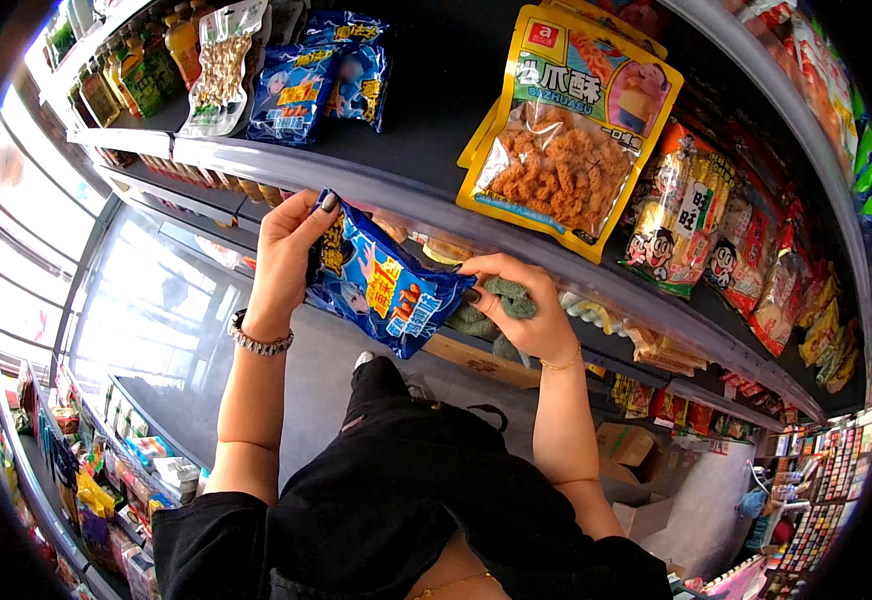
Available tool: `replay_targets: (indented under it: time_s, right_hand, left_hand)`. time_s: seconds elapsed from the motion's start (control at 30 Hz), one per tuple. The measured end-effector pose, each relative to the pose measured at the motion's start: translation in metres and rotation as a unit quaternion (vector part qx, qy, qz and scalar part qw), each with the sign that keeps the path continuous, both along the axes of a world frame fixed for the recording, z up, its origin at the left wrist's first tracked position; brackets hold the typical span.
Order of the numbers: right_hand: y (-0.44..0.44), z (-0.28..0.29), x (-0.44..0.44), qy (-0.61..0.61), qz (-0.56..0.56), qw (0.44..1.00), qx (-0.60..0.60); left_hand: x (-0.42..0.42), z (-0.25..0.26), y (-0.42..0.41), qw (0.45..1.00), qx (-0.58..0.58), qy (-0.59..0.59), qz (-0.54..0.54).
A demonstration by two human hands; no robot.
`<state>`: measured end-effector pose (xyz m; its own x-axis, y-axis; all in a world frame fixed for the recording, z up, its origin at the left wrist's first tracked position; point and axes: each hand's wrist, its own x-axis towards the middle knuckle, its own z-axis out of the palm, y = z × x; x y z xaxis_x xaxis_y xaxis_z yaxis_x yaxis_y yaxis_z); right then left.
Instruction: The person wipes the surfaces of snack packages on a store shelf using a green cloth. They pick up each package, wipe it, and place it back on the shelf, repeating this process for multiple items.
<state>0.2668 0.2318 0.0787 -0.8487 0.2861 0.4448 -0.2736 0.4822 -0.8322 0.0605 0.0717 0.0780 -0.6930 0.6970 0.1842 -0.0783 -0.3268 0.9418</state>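
Note:
Between my two hands, in front of the shelf edge, a blue snack bag (387,281) is stretched out. My left hand (289,247) pinches its upper left corner between thumb and fingers. At the bag's right end, my right hand (522,304) grips the corner and also has a bunched green cloth (511,296) tucked in the palm. Similar blue bags (293,94) stand on the shelf beyond, beside a clear pouch of pale snacks (218,67). Farther right on that shelf is a yellow-edged snack pouch (563,135).
The shelf's front rail (406,187) curves across just beyond my hands. Bagged rice crackers (680,210) fill its right part, bottles (139,75) its far left. Lower shelves hold more packets. Cardboard boxes (627,446) sit on the floor at right; another stocked rack (90,480) is at lower left.

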Motion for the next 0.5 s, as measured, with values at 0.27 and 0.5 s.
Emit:
replay_targets:
  time_s: [0.27, 0.5]
  right_hand:
    - [0.007, -0.01, 0.0, 0.034, 0.029, 0.999, 0.022]
    - [0.004, -0.01, 0.005, 0.009, 0.013, 1.0, 0.01]
  left_hand:
    - [-0.008, -0.014, -0.003, 0.997, 0.0, -0.048, -0.062]
    - [-0.016, -0.022, -0.004, 0.999, -0.029, -0.041, 0.009]
